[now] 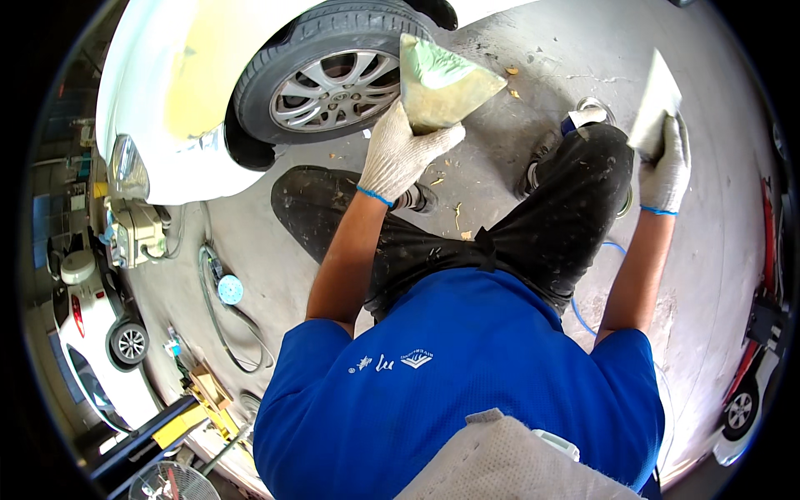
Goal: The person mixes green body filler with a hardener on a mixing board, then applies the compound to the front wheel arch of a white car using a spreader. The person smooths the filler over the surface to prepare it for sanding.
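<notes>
Head view. My left hand [400, 150], gloved, is gripping a flat board [454, 100] by its lower end, its wide end pointing away from me. The board is carrying green paste [435, 68], which is lying toward its far left corner. It is showing in front of the wheel [337, 93] of a white car [133, 71]. My right hand [667, 171], also gloved, is closing on the lower end of a thin pale blade [656, 104], well apart from the board and out beyond my right knee [596, 158]. The fingers' exact placing behind both pieces is not showing, so I cannot tell it.

A yellow patch [198, 75] is covering part of the car's body ahead of the wheel; neither hand is touching it. A sander [230, 289] with a pale blue disc is lying on the floor [500, 179] to my left.

I am judging the step in hand to be working the paste between board and blade. The next move, in my judgement, is calling for the blade's edge meeting the paste while the left hand is holding the board steady.
</notes>
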`<state>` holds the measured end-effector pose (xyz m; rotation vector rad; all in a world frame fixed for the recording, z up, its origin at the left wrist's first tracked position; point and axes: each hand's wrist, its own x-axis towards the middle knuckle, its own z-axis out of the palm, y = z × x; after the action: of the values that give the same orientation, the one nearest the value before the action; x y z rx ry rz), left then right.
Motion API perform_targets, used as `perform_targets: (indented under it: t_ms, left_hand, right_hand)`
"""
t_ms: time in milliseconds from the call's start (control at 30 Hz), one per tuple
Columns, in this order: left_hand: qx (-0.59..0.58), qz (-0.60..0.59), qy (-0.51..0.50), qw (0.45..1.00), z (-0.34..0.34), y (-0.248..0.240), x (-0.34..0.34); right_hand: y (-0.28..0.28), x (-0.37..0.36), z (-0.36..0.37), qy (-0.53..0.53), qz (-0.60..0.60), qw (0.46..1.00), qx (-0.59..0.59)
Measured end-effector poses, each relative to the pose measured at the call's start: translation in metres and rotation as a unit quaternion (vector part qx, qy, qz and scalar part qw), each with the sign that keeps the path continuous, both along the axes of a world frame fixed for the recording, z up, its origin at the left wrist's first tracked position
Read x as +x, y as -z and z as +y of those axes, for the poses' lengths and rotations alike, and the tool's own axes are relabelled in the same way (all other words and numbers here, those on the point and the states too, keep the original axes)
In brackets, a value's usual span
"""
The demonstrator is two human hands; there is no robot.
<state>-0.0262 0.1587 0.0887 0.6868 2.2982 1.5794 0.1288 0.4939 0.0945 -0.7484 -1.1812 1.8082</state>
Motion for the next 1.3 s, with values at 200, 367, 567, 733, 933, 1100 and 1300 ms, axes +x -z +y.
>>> perform_targets:
  t_ms: [200, 367, 567, 733, 933, 1100, 1300]
  left_hand:
    - [-0.062, -0.048, 0.04, 0.996, 0.009, 0.002, 0.008]
    - [-0.092, -0.121, -0.002, 0.988, 0.014, 0.037, 0.007]
    - [-0.095, -0.183, -0.01, 0.978, 0.036, 0.057, -0.001]
    - [-0.137, -0.181, -0.003, 0.974, 0.047, 0.064, 0.002]
    - [-0.185, -0.167, -0.02, 0.968, 0.051, 0.077, -0.002]
    - [-0.231, -0.214, -0.054, 0.948, 0.058, 0.07, -0.003]
    - [-0.244, -0.192, -0.073, 0.948, 0.069, 0.077, -0.006]
  right_hand:
    - [0.068, 0.094, 0.081, 0.023, -0.158, 0.986, 0.056]
    - [0.135, 0.14, 0.12, 0.109, -0.514, 0.794, 0.306]
    - [0.21, 0.155, 0.148, -0.023, -0.585, 0.777, 0.23]
    - [0.259, 0.133, 0.161, -0.076, -0.681, 0.691, 0.231]
    - [0.318, 0.112, 0.179, -0.12, -0.758, 0.594, 0.241]
    - [0.357, 0.105, 0.186, -0.157, -0.772, 0.545, 0.287]
    - [0.384, 0.094, 0.207, -0.209, -0.745, 0.581, 0.251]
